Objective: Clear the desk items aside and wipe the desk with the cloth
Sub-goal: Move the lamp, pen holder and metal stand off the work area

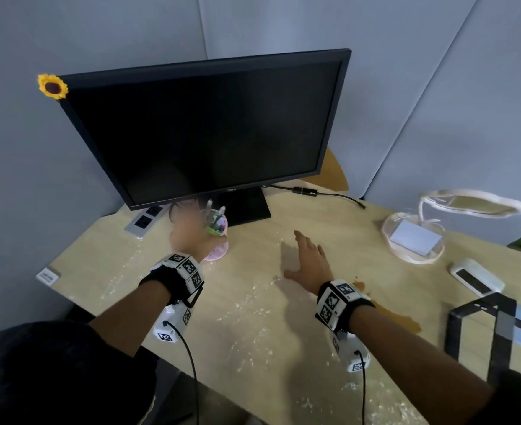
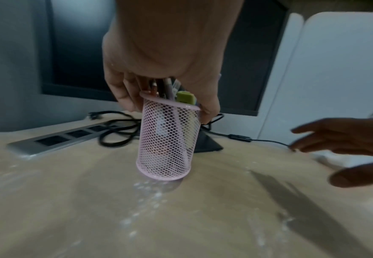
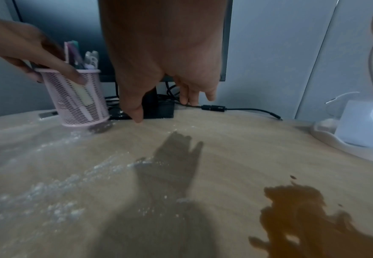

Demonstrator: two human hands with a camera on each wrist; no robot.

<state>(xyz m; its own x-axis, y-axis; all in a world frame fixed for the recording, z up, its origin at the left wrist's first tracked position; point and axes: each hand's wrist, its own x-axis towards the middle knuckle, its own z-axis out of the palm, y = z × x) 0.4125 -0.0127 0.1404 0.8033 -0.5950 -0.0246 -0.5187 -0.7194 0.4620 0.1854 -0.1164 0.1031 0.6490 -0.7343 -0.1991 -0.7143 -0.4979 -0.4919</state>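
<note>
Left hand [image 2: 158, 57] tilts pen cup [image 2: 167, 137] beside monitor base [image 2: 207, 143].

Around the one monitor [image 1: 204, 124] I count two hands [image 1: 310, 259], one pink mesh pen cup [image 2: 166, 139], one power strip [image 1: 144, 220] and one lamp [image 1: 468, 207]. Right of the monitor lie one white remote [image 1: 475, 279] and one brown spill [image 3: 309, 218]. One sunflower [image 1: 52, 86] sits on the monitor's corner.

I see the pink mesh pen holder [image 2: 165, 139] tilted, packed with pens, on the pale wooden desk [image 1: 253, 302] dusted white, with a brown spill [image 3: 309, 218].
</note>
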